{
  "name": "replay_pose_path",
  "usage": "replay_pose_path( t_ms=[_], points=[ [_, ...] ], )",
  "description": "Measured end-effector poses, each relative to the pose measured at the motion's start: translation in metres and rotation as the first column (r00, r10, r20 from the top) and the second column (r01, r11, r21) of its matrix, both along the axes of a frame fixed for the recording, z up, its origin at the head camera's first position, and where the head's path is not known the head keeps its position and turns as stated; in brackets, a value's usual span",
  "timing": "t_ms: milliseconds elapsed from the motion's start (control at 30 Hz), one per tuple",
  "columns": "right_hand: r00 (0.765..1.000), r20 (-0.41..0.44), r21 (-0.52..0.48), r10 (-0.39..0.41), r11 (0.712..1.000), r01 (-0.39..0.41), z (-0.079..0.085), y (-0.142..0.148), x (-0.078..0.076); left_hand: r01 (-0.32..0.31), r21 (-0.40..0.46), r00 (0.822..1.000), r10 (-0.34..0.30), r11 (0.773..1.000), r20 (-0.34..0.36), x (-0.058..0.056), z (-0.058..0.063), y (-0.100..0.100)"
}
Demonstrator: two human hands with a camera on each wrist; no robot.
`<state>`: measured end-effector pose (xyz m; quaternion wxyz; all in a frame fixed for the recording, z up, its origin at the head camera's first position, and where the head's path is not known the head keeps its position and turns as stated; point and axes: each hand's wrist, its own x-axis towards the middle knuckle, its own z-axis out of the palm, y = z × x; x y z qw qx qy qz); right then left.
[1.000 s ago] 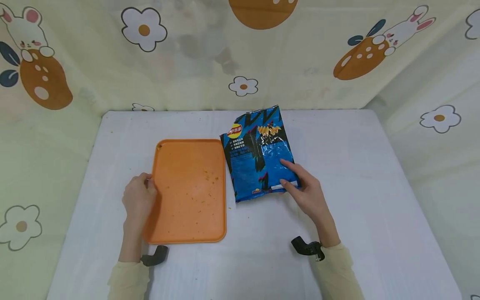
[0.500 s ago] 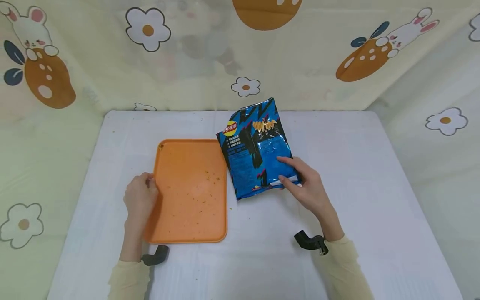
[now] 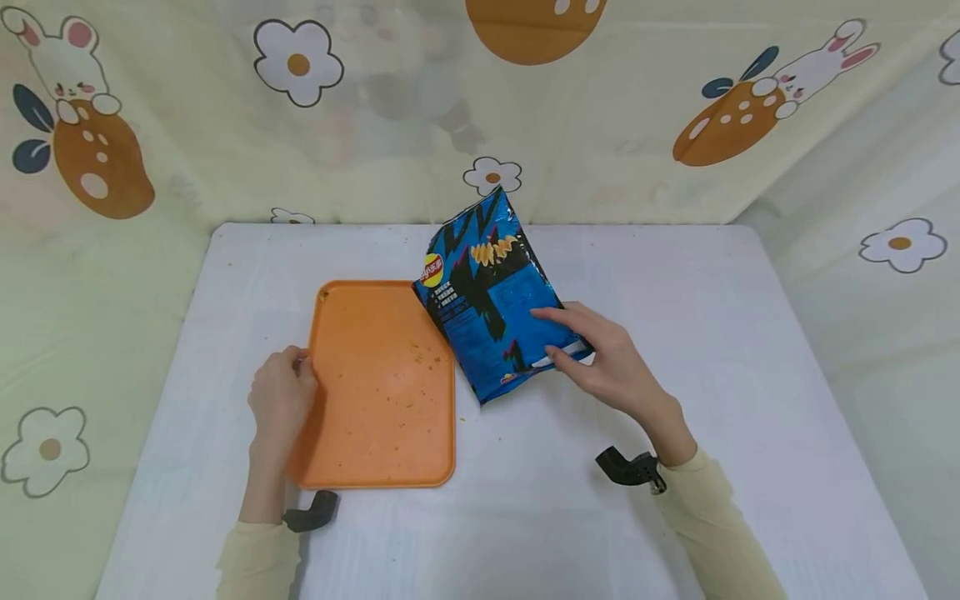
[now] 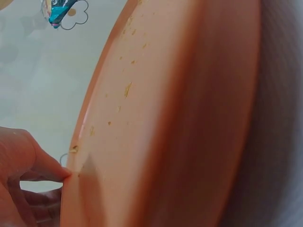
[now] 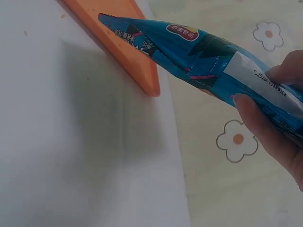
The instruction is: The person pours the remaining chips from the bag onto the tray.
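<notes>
Right hand (image 3: pixel 609 360): gripping; thumb and fingers pinch the blue snack bag (image 3: pixel 491 312) at its near right corner, by the white label (image 5: pixel 253 75). Left hand (image 3: pixel 282 393): thumb and fingers pinch the left rim of the orange tray (image 3: pixel 360 333).

Bag: slanted toward the far left, its left side overlapping the tray's far right corner. The shadow (image 5: pixel 92 94) indicates it is held above the white table (image 3: pixel 525 517). Contact with the tray's rim cannot be determined; nor can whether the bag's far end is open.

Tray: left of the bag, on the table; whether its left side is raised cannot be confirmed. Crumbs (image 4: pixel 128 90) are scattered on it; a few stray bits (image 5: pixel 25 33) lie on the table.

Assessment: a one-corner hold probably leaves the bag free to swing, so a firm but uncrushing pinch is advised. Any tilting is best done with the far end well inside the rim. The left hand should steady the tray against sliding.
</notes>
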<state>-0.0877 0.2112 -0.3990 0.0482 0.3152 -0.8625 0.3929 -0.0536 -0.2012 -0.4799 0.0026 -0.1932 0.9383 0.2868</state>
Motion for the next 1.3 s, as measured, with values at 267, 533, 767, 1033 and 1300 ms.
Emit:
replay_pose_path(
  t_ms=[267,533,767,1033,1300],
  points=[
    [0.994,-0.074,0.047,0.08,0.996,-0.077,0.009,-0.012,-0.005,0.003,0.009,1.0,-0.003,1.0,-0.017,0.001,-0.001,-0.001],
    [0.974,-0.159,0.085,0.164,0.985,-0.152,0.016,-0.022,-0.009,-0.005,0.02,1.0,0.005,1.0,-0.01,0.0,-0.001,-0.002],
    [0.961,-0.17,0.16,0.216,0.969,-0.19,0.028,-0.03,-0.012,-0.001,0.02,1.0,0.001,1.0,-0.007,-0.001,-0.003,-0.003],
    [0.95,-0.157,0.219,0.27,0.947,-0.233,0.035,-0.039,-0.014,0.003,0.019,0.999,-0.003,1.0,-0.032,-0.001,-0.004,-0.003],
    [0.937,-0.163,0.268,0.308,0.928,-0.258,0.043,-0.043,-0.016,0.0,0.024,0.999,0.001,1.0,-0.037,-0.001,-0.003,-0.003]
  ],
)
